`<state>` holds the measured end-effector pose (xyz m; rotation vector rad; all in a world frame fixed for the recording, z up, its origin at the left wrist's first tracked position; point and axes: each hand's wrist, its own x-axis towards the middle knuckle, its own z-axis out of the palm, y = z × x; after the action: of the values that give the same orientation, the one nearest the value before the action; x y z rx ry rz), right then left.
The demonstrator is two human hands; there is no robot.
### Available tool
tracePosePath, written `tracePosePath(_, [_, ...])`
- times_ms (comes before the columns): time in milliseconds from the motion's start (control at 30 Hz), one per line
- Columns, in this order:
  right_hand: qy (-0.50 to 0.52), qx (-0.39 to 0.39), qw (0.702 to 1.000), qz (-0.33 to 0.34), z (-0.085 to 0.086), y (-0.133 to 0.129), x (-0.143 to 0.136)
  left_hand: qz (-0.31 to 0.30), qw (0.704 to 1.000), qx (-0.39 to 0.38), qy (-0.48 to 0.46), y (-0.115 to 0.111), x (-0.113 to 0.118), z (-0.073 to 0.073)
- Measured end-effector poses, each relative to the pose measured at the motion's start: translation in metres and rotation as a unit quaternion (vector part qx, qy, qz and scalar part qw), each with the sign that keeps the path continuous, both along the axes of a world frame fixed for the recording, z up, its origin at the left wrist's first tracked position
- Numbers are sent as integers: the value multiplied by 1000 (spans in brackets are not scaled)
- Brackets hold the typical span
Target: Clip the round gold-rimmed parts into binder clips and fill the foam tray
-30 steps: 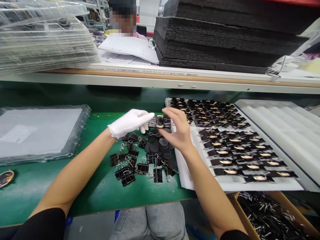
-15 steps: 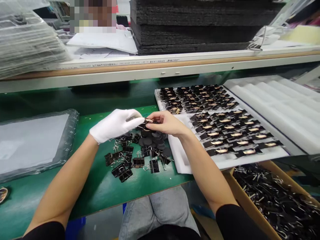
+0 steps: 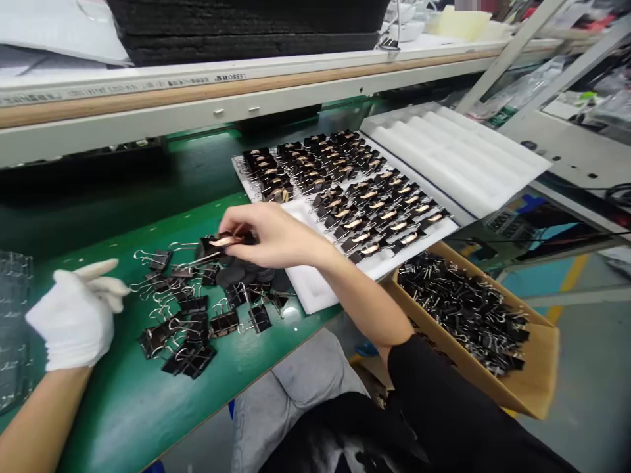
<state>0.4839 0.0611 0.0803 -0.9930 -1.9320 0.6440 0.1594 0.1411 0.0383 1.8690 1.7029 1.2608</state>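
My left hand (image 3: pixel 81 315), in a white glove, is over the green table (image 3: pixel 118 394) at the left, fingers apart and holding nothing. My bare right hand (image 3: pixel 266 236) pinches a black binder clip (image 3: pixel 210 248) with a pale, shiny piece in its jaws. Below and left of that hand lies a pile of loose black binder clips (image 3: pixel 192 328) with silver handles. Black round discs (image 3: pixel 241 270) lie partly under my right hand. Behind it, a white foam tray (image 3: pixel 308 292) bears rows of black clips (image 3: pixel 377 207), each with a pale piece.
A cardboard box (image 3: pixel 537 368) full of black clips stands below the tray's right side. Ridged white foam (image 3: pixel 453 154) lies behind the tray. A shelf edge (image 3: pixel 187 105) with black foam blocks (image 3: pixel 246 29) crosses the back. Clear plastic trays (image 3: pixel 14 328) lie at far left.
My hands have parted: the left has let go and moved left and down, while the right keeps the clip. The view has turned to the right.
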Motion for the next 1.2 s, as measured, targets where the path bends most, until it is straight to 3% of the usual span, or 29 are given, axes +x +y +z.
tracePosePath(100, [-93, 13, 994, -53, 20, -14, 36, 20, 993, -29, -112, 6, 0, -6])
tracePosePath(233, [-228, -18, 965, -129, 26, 14, 88, -23, 989, -38, -139, 13, -3, -11])
tracePosePath(400, [-350, -86, 921, -147, 0, 51, 106, -73, 990, -19, -121, 6, -7, -14])
tracePosePath(533, [-413, -84, 891, -170, -21, 57, 106, -83, 988, -17, -128, 2, -8, -15])
tracePosePath(700, [-443, -93, 874, -176, -24, 53, 113, -96, 987, -19, -131, -1, -10, -15])
tracePosePath(800, [-490, -67, 847, -195, -15, 37, 98, -101, 986, -20, -134, -2, -10, -16])
tracePosePath(867, [-495, 10, 838, -228, -7, 22, 72, -99, 988, -5, -122, -3, -10, -18])
tracePosePath(967, [-403, 128, 881, -213, -4, 5, 19, -93, 992, 68, -53, -6, -8, -20])
tracePosePath(1033, [-368, 168, 904, -139, -13, 2, -12, -87, 985, 145, 38, -11, -11, -17])
tracePosePath(1100, [-371, 194, 905, -74, -29, 5, -30, -82, 962, 216, 143, -22, -21, -12])
tracePosePath(1200, [-359, 196, 911, -58, -56, 12, -35, -86, 921, 259, 277, -51, -58, -4])
